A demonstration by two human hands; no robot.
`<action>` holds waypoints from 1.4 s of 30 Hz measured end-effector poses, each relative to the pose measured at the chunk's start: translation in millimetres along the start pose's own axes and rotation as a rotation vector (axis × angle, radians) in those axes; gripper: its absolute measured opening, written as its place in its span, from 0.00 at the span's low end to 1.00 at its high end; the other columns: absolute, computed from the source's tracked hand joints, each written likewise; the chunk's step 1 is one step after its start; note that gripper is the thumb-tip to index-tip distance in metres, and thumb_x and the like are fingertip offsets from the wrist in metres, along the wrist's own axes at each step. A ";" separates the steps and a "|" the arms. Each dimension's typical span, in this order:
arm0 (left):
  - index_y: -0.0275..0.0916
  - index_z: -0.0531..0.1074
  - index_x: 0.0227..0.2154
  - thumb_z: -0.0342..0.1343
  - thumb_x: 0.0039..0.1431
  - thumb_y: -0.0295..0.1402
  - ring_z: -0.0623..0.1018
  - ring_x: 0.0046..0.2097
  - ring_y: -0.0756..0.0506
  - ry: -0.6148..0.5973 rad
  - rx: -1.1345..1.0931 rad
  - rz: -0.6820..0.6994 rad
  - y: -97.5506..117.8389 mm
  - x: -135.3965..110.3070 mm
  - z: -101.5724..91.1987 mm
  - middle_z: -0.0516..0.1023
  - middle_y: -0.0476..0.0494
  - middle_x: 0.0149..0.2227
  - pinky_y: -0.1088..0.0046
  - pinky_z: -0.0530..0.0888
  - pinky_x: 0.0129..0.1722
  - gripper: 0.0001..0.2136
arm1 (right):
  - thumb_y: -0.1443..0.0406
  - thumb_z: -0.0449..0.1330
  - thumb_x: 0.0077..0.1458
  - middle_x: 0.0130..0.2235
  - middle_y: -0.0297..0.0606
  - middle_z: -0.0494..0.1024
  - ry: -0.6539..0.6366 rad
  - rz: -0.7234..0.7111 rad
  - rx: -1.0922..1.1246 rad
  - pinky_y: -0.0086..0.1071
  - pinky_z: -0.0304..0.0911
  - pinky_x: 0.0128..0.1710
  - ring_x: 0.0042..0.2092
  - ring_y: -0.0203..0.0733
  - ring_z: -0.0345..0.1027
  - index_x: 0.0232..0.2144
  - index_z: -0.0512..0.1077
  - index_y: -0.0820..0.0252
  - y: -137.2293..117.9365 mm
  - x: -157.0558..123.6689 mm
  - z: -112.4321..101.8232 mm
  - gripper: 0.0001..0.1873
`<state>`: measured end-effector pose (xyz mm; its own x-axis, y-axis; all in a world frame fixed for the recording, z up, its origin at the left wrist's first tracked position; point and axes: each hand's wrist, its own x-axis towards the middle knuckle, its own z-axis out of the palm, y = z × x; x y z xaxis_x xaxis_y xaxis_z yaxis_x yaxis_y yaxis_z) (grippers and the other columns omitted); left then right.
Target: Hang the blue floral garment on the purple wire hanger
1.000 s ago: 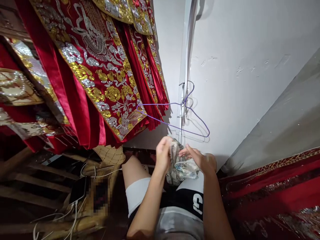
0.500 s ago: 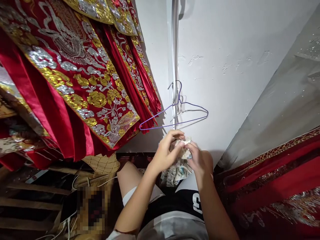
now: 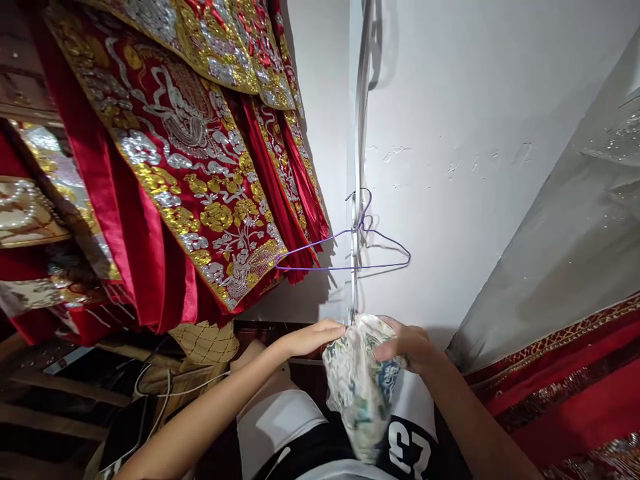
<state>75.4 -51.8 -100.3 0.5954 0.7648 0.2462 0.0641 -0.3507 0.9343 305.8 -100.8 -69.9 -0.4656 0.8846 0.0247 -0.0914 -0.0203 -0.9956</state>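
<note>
A crumpled pale cloth (image 3: 357, 393) with green and blue patterning hangs over my lap, its lower end blurred by motion. At its upper left edge, my left hand (image 3: 317, 337) has its fingers closed on the fabric, fingertips partly hidden. My right hand (image 3: 407, 343) grips the upper right side, thumb lying on the front of the cloth. Just beyond both hands, a purple wire hanger (image 3: 345, 268) hangs on a narrow white strip (image 3: 359, 133) against the wall. Whether the cloth is a garment cannot be made out.
Red embroidered garments (image 3: 210, 200) with gold and silver sequins hang at the left. On the right are a clear plastic cover (image 3: 540, 253) and more red fabric (image 3: 575, 400). At lower left, a white cable (image 3: 167, 387) runs over wooden slats (image 3: 65, 387).
The cloth, bunched between my hands before, is now spread and hanging down. My hands have moved apart and nearer to me. The view has shifted slightly.
</note>
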 end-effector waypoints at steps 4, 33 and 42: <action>0.38 0.73 0.22 0.52 0.66 0.52 0.66 0.25 0.48 -0.297 0.301 -0.098 12.0 -25.7 -36.8 0.71 0.49 0.22 0.72 0.64 0.28 0.25 | 0.60 0.73 0.38 0.29 0.41 0.82 -0.009 0.082 -0.069 0.37 0.70 0.32 0.31 0.47 0.75 0.28 0.81 0.62 -37.2 -9.9 -19.3 0.13; 0.38 0.74 0.34 0.50 0.61 0.33 0.79 0.49 0.39 0.260 0.797 0.148 70.1 41.8 -77.3 0.81 0.38 0.45 0.59 0.74 0.54 0.08 | 0.55 0.60 0.51 0.25 0.34 0.72 0.460 -0.263 -0.520 0.31 0.57 0.30 0.30 0.40 0.63 0.21 0.71 0.59 3.2 40.2 -93.2 0.16; 0.37 0.83 0.37 0.60 0.54 0.34 0.81 0.43 0.41 0.321 0.331 0.116 73.6 54.8 -98.1 0.85 0.40 0.40 0.65 0.76 0.47 0.11 | 0.60 0.66 0.46 0.33 0.37 0.78 0.844 -0.496 -0.406 0.36 0.67 0.30 0.29 0.45 0.71 0.65 0.59 0.58 14.9 12.3 -93.7 0.44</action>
<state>34.2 17.3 7.3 0.3398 0.8202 0.4602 0.2942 -0.5575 0.7763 381.2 -46.6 -92.8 0.3198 0.7912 0.5213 0.2700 0.4513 -0.8505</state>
